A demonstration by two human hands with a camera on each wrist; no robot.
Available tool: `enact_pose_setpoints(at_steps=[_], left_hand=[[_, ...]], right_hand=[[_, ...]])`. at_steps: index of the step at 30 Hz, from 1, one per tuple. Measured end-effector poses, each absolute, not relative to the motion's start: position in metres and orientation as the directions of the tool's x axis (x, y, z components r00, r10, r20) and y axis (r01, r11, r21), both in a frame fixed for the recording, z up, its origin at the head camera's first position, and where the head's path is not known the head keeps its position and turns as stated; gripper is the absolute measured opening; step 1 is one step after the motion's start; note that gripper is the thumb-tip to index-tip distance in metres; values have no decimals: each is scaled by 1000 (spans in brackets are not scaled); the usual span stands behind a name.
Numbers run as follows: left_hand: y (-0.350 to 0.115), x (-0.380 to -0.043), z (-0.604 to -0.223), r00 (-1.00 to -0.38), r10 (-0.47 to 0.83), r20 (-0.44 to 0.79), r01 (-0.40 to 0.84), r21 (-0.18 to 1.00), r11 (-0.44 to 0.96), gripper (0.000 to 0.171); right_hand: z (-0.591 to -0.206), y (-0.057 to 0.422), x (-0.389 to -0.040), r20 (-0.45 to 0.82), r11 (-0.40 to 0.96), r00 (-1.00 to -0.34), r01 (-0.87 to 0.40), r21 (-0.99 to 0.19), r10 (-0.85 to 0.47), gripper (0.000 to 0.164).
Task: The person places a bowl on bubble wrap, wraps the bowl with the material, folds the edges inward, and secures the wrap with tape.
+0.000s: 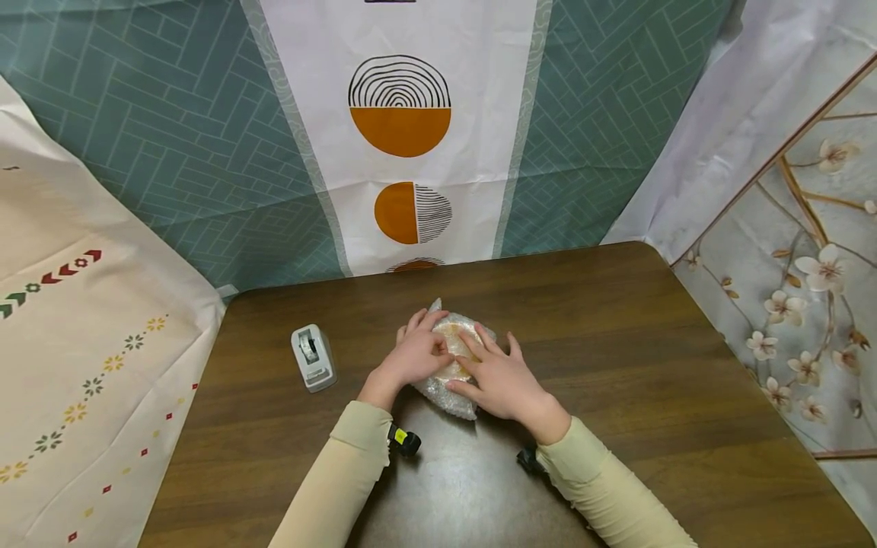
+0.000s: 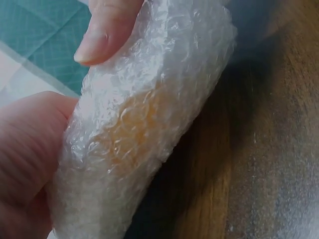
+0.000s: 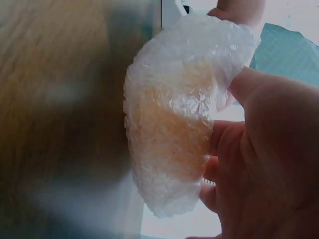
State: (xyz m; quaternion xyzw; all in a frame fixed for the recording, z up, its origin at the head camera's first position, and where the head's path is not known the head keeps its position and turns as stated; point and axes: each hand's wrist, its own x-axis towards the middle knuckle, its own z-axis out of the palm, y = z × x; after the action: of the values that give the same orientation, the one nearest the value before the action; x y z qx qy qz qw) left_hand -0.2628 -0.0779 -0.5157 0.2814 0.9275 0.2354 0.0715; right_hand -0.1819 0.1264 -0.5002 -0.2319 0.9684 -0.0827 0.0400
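Observation:
A bundle of clear bubble wrap (image 1: 447, 398) lies on the table, with something round and yellow-orange showing blurrily through the layers. On its upper left side rests my left hand (image 1: 412, 358), some fingers over the far edge and the thumb reaching toward the middle. From the right, my right hand (image 1: 505, 380) lies across the top with its fingers spread, the two hands nearly meeting. The left wrist view shows the bubble wrap (image 2: 149, 124) from its near side, raised in a thick mound. In the right wrist view, fingers touch the wrap's (image 3: 169, 124) upper face.
A white tape dispenser (image 1: 314, 358) stands on the table to the left of the bundle. The brown wooden table (image 1: 617, 358) extends on both sides. Patterned cloths hang behind it and at its left and right, the back one (image 1: 233, 190) green and white.

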Motion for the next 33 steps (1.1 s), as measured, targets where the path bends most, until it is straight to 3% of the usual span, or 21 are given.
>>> enact_pose_setpoints(at_steps=[10, 23, 29, 33], left_hand=[[-74, -261, -509, -847, 527, 68, 513, 367, 776, 36], [-64, -260, -504, -906, 412, 94, 422, 231, 876, 37], [-70, -261, -506, -948, 312, 66, 310, 431, 848, 49], [-78, -261, -507, -953, 300, 31, 262, 581, 770, 47]], right_hand=[[-501, 121, -180, -45, 901, -911, -397, -174, -410, 71], [-503, 117, -179, -34, 918, -926, -368, -150, -377, 71], [-501, 115, -178, -25, 921, -933, -351, -171, -360, 69], [-501, 116, -178, -28, 922, -936, -341, -181, -352, 67]])
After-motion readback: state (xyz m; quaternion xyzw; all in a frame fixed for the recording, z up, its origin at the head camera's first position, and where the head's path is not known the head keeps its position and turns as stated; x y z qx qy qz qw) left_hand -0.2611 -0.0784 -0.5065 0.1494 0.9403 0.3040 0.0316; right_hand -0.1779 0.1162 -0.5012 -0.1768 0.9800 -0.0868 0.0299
